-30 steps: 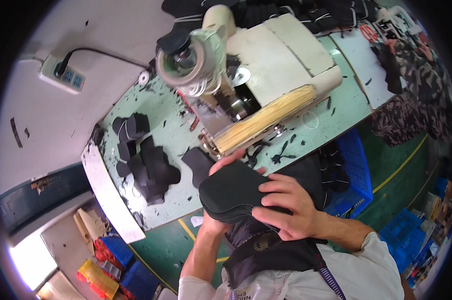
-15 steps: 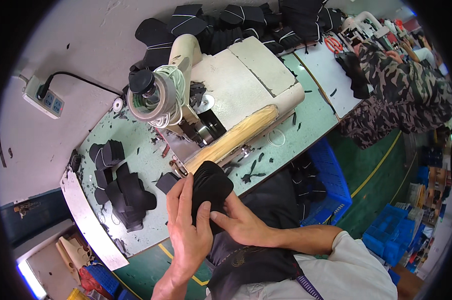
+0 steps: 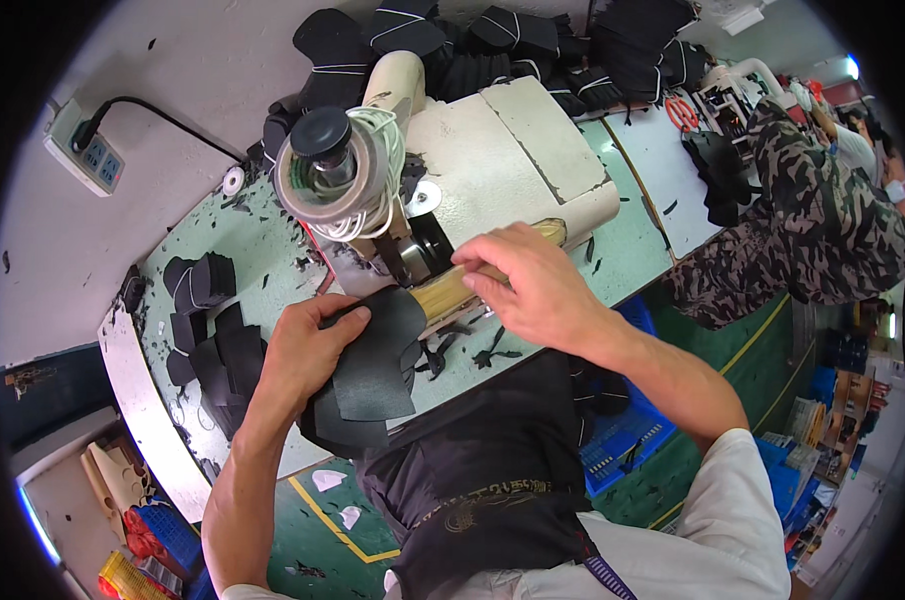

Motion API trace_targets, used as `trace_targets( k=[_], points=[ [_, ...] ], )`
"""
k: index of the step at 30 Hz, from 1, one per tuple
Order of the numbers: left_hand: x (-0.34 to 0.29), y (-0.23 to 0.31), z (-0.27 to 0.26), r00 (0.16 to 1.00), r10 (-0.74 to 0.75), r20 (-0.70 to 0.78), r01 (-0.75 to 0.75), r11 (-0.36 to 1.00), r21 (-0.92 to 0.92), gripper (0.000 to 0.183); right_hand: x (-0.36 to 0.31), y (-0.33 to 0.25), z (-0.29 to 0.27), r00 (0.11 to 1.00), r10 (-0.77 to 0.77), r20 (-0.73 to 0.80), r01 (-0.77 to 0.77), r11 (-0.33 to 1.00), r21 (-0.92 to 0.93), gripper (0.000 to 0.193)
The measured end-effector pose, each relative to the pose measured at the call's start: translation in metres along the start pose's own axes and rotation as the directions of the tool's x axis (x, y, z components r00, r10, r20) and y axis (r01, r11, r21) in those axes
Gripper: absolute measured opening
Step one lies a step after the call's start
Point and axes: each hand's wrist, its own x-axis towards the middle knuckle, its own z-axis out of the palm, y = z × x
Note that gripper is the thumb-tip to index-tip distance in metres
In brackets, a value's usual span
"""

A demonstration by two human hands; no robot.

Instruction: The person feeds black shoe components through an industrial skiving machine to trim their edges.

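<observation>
My left hand [image 3: 313,345] grips a stack of flat black cut pieces [image 3: 378,365] by its left side, thumb on top. The stack hangs over the table's front edge, its upper end against the yellowish strip on the machine's front. My right hand [image 3: 533,285] is raised over that strip [image 3: 443,300], fingers curled and closed near the machine's dark wheel [image 3: 431,240]. Whatever those fingertips may hold is hidden. Behind both hands stands the cream machine [image 3: 503,150], a roll of white cord [image 3: 378,170] hanging about its round glass-topped part.
Tied black bundles [image 3: 403,35] line the wall side. More black pieces [image 3: 228,350] lie left on the green table [image 3: 263,270], among scraps. A blue crate [image 3: 623,440] stands below at right. A co-worker in camouflage clothing [image 3: 823,210] sits at far right.
My right hand has left the black stack and moved up and right to the machine's front. My left hand has shifted left, and the stack now lies flatter and more fanned out.
</observation>
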Motion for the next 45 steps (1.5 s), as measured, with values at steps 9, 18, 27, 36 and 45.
trace_targets(
  k=[9, 18, 27, 36, 45],
  points=[
    [0.016, 0.028, 0.002, 0.994, 0.059, 0.096, -0.068, 0.994, 0.09, 0.035, 0.021, 0.001, -0.003, 0.991, -0.087, 0.105, 0.101, 0.985, -0.137, 0.06],
    [0.005, 0.018, -0.004, 0.999, -0.009, 0.051, 0.011, 0.999, -0.053, 0.031, 0.028, 0.006, -0.017, 0.952, 0.033, 0.304, 0.022, 0.984, -0.176, 0.038],
    [0.013, 0.033, -0.005, 0.989, -0.03, 0.146, 0.02, 0.997, 0.072, 0.038, 0.035, 0.01, -0.016, 0.911, -0.151, 0.383, 0.15, 0.988, 0.033, 0.022],
    [0.014, 0.029, -0.001, 0.999, -0.036, 0.002, 0.034, 0.979, 0.201, 0.038, 0.038, 0.005, -0.032, 0.906, 0.022, 0.424, -0.009, 0.999, -0.034, 0.018],
    [0.008, 0.03, -0.005, 0.996, 0.041, 0.085, -0.048, 0.996, 0.081, 0.032, 0.029, 0.004, -0.007, 0.967, -0.034, 0.254, 0.071, 0.988, -0.139, 0.029]
  ],
)
